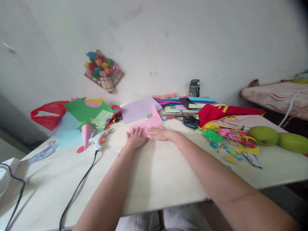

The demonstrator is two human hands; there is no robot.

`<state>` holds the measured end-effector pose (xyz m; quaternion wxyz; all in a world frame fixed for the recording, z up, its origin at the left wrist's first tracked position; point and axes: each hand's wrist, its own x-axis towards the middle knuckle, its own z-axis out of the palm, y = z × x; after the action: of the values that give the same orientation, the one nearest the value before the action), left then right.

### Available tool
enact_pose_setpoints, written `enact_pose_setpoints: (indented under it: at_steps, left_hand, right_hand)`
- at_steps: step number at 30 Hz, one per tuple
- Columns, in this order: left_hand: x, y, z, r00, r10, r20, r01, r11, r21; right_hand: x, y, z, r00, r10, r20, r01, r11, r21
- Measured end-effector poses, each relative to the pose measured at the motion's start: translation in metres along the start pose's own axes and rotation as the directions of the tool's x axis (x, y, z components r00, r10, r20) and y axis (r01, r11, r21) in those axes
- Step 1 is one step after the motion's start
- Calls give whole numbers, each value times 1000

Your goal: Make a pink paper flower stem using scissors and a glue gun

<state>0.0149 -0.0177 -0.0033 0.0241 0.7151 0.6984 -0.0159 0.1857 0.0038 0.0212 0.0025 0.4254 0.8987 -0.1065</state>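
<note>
Pink paper [154, 121] lies on the table in front of me, with one narrow part standing up toward the wall. My left hand [137, 138] rests flat on its left side, fingers spread. Across its near right part lies my right hand [158, 133], palm down with the fingers stretched out to the left. The two hands almost meet, and they cover part of the paper. Just behind is a lilac sheet [139, 109]. Small paper flowers [168, 117] lie to the right of the pink paper.
A white glue gun [97, 141] and a pink paper cone [87, 133] stand left. Black scissors [191, 122], red cloth [209, 114], paper scraps [231, 149] and green fruits [263, 135] lie right. A bottle [194, 87] stands at the wall.
</note>
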Motion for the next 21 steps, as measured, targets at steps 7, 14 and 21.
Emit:
enact_pose_setpoints:
  at_steps: [7,14,21]
  left_hand:
    - [-2,-1,-1,1000,12,-14,-13,1000,-21]
    - [-3,-7,-4,1000,6,13,-5,1000,-31]
    - [-3,-12,-6,1000,-6,18,6,1000,-14]
  right_hand:
    - [-15,50,-1,867,484,-120,-498,852,-162]
    - [-26,55,-23,709,519,-477,-599,801,-17]
    - [-29,64,-21,740,481,-469,-540,842,11]
